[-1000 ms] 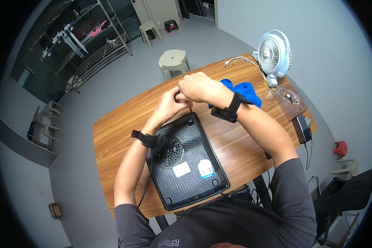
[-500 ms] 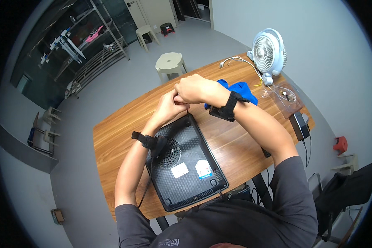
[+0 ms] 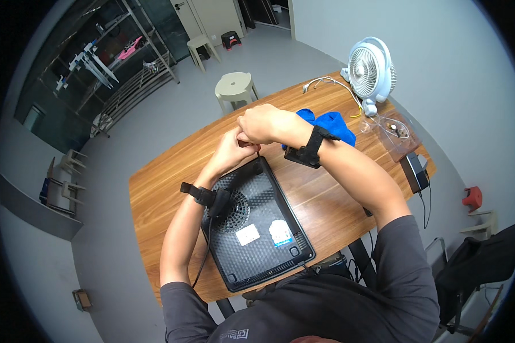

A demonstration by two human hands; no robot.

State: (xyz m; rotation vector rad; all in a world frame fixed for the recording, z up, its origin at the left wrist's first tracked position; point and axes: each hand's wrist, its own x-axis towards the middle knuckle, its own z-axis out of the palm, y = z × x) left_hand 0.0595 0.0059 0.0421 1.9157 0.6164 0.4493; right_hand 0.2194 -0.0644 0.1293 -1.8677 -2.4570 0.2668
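Observation:
A flat black appliance lies underside up on the wooden table, showing a round fan grille, corner feet and two white labels. At its far corner, my left hand is closed around a screwdriver; only its thin dark shaft and a bit of red show. The shaft points down at that corner, but its tip is too small to make out. My right hand is closed just above the left, on the screwdriver's top end, with its fingertips hidden. Both wrists wear black straps.
A blue cloth lies beyond my right wrist. At the table's far right stand a white fan, a white cable and a clear plastic bag. A black box sits at the right edge. A cream stool stands beyond the table.
Both hands have shifted very slightly to the left, staying together over the appliance's far corner. The appliance has kept its place.

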